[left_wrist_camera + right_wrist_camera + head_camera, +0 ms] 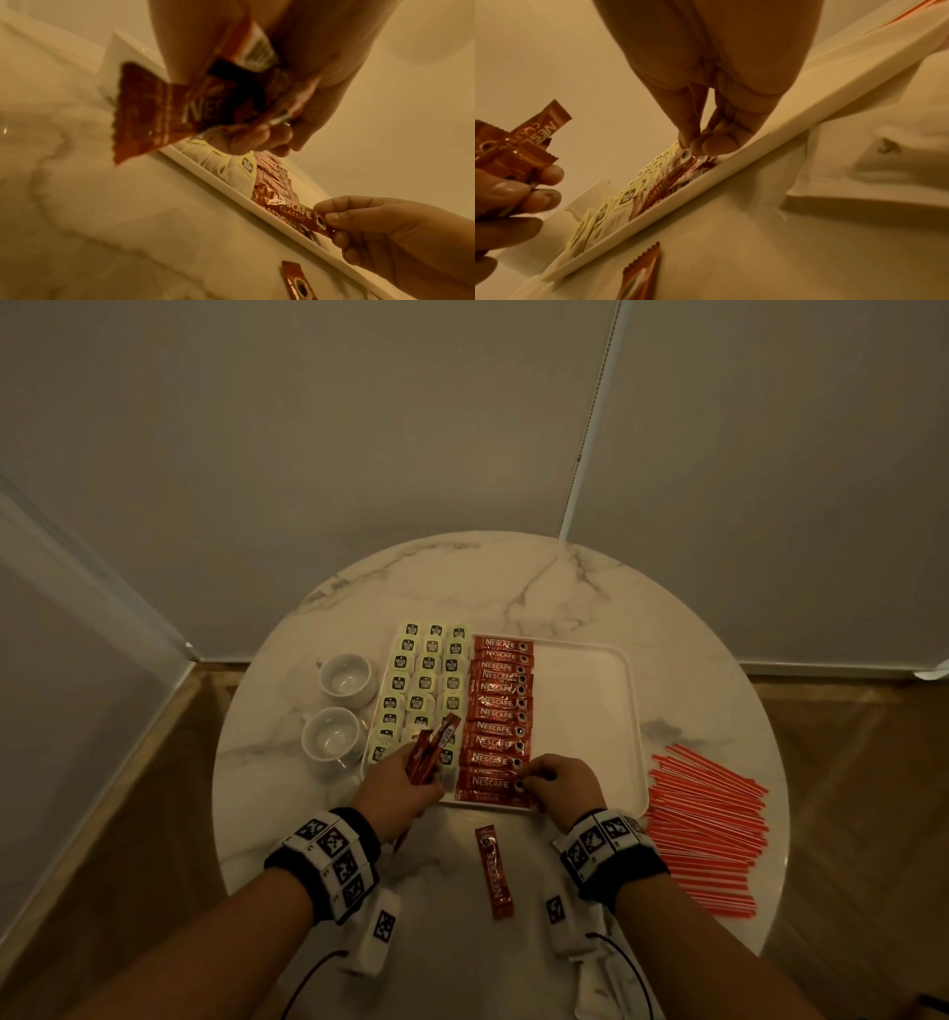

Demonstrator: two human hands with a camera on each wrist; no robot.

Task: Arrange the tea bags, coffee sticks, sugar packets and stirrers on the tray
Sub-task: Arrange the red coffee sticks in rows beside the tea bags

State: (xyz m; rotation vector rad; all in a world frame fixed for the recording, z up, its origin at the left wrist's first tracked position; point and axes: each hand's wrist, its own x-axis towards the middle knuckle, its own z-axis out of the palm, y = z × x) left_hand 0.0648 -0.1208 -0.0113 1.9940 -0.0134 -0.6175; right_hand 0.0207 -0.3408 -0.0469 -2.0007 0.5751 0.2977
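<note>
Head view shows a round marble bench [513,588] carrying a white tray [585,690], whose right part lies bare. On the tray's left side sit rows of tea bags [423,683]; just beside them runs a column of coffee sticks [500,711], each lying crosswise and overlapping the next. A heap of red stirrers [711,824] lies on the bench right of the tray, apart from it, and two white cups [341,706] stand to the left. No sugar packets can be made out. The left hand [398,793] grips a small bundle of spare sticks [429,752], its fingers [549,174] curled round them above the tea bags. The right hand [562,785] pinches the end of the nearest stick [303,217] between thumb and fingers [334,218], holding it low over the tray's near rim. One loose stick [495,870] lies on the bench between the wrists. Such sticks look light, thin and slippery in their foil, likely to bend mid-length and slide out of line, so the flat crimped end seems the best hold.
</note>
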